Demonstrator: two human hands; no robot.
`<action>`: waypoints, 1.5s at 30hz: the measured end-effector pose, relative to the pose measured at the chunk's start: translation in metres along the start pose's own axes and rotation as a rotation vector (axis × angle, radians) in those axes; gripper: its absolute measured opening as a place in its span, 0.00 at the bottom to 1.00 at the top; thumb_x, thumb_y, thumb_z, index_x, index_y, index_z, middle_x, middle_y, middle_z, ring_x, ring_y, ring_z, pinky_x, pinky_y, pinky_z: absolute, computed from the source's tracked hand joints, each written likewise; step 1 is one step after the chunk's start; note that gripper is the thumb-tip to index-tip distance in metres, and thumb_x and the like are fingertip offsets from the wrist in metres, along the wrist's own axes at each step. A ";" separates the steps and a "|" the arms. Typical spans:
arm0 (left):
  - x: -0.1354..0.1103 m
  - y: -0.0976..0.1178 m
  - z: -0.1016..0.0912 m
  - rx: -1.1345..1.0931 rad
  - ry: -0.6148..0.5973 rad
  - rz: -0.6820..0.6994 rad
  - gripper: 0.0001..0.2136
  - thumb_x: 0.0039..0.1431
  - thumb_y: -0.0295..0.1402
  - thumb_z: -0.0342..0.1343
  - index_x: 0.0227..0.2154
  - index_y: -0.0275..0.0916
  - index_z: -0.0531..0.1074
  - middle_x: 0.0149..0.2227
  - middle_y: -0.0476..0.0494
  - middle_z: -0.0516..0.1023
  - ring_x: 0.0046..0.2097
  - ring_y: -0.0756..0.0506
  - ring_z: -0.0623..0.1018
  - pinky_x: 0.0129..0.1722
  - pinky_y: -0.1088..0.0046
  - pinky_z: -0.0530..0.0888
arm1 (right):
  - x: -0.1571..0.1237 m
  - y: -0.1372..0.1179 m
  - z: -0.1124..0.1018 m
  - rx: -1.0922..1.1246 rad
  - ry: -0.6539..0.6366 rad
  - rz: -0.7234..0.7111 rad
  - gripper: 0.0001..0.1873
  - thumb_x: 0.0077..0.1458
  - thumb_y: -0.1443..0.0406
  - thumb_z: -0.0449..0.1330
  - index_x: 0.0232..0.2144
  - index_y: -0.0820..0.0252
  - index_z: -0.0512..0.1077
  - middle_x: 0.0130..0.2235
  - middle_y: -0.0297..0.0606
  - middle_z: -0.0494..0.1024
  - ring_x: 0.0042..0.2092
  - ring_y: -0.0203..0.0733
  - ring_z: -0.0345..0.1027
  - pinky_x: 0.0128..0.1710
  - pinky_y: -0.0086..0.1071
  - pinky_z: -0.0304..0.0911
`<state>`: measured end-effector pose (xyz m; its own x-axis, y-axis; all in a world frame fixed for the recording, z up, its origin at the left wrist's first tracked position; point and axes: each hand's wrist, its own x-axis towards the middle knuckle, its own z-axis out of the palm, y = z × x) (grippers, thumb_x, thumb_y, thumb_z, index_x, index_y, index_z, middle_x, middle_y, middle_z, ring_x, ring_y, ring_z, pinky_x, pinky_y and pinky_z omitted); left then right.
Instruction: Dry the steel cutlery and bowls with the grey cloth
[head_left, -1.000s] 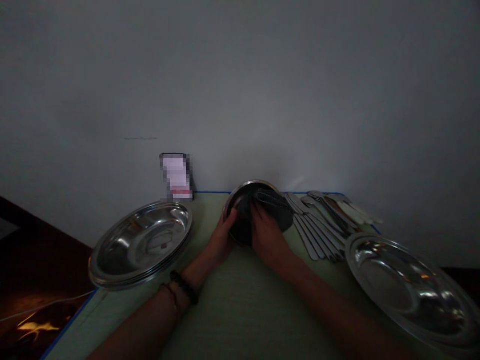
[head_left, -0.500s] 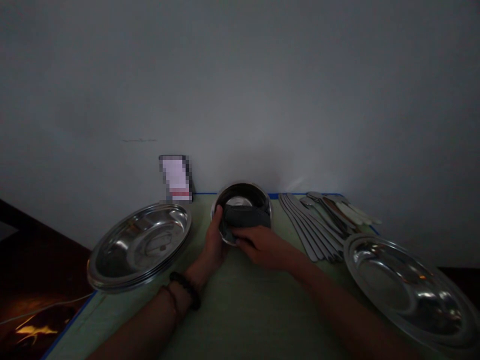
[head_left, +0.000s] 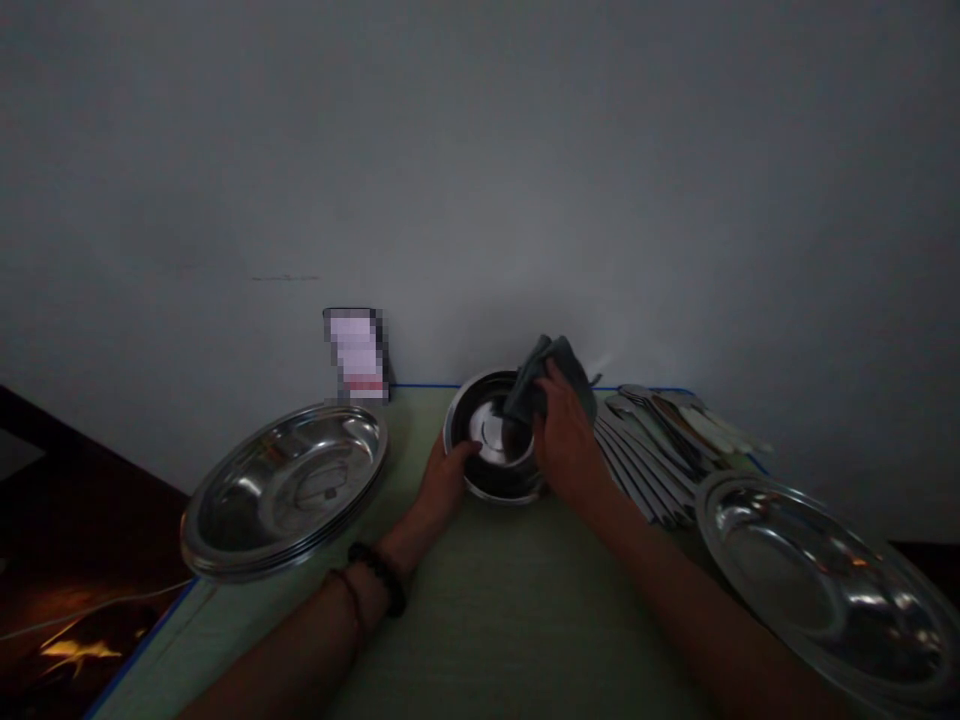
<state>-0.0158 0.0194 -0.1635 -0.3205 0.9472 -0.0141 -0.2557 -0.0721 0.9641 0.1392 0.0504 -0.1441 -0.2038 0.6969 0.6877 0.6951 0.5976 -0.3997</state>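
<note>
A round steel bowl (head_left: 491,440) is tilted toward me near the back of the table. My left hand (head_left: 444,480) grips its left rim, with the thumb over the inside and the other fingers hidden behind. In my right hand (head_left: 562,430) a dark grey-green cloth (head_left: 566,375) is bunched up. The cloth lies against the bowl's upper right rim, and part of it sticks up above the fingers. A dark bead bracelet and a thin cord circle my left wrist.
Stacked steel basins (head_left: 285,490) stand on the left, and another steel basin (head_left: 810,590) sits at the right edge. Knives, forks and spoons (head_left: 652,450) lie in a fan right of the bowl. A phone (head_left: 356,355) leans on the wall (head_left: 480,180). The table (head_left: 480,620) is pale green.
My right hand and the cloth have moved from the bowl's lower inside up to its right rim, baring the inside. The bowl and my left hand have shifted slightly right.
</note>
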 end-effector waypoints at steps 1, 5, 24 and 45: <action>0.000 -0.001 -0.001 0.038 -0.019 0.029 0.19 0.38 0.30 0.58 0.39 0.35 0.74 0.38 0.44 0.80 0.45 0.38 0.76 0.46 0.62 0.71 | 0.001 0.003 -0.001 0.039 -0.001 0.028 0.25 0.56 0.73 0.43 0.57 0.69 0.54 0.62 0.52 0.55 0.63 0.47 0.48 0.60 0.47 0.51; -0.001 -0.001 -0.001 0.112 -0.128 0.127 0.23 0.39 0.28 0.56 0.44 0.38 0.72 0.45 0.45 0.78 0.50 0.38 0.73 0.50 0.63 0.69 | 0.005 0.007 -0.008 0.063 -0.037 0.103 0.26 0.55 0.73 0.46 0.57 0.65 0.55 0.56 0.51 0.66 0.56 0.50 0.61 0.54 0.49 0.59; -0.012 0.013 -0.002 0.247 -0.177 0.280 0.18 0.44 0.30 0.53 0.41 0.38 0.73 0.37 0.46 0.79 0.46 0.39 0.75 0.49 0.63 0.69 | -0.005 0.007 -0.001 0.324 0.155 0.406 0.14 0.50 0.58 0.58 0.36 0.61 0.68 0.33 0.40 0.75 0.35 0.45 0.67 0.36 0.37 0.61; -0.003 0.007 -0.004 0.481 -0.094 0.343 0.11 0.54 0.39 0.52 0.36 0.37 0.67 0.36 0.44 0.76 0.42 0.42 0.75 0.43 0.65 0.70 | -0.016 0.009 0.009 0.572 0.275 0.626 0.18 0.44 0.56 0.61 0.35 0.63 0.70 0.34 0.41 0.76 0.36 0.43 0.67 0.36 0.36 0.61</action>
<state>-0.0202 0.0144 -0.1580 -0.2237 0.9200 0.3217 0.2967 -0.2502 0.9216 0.1425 0.0485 -0.1642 0.3220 0.8861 0.3334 0.1580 0.2970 -0.9417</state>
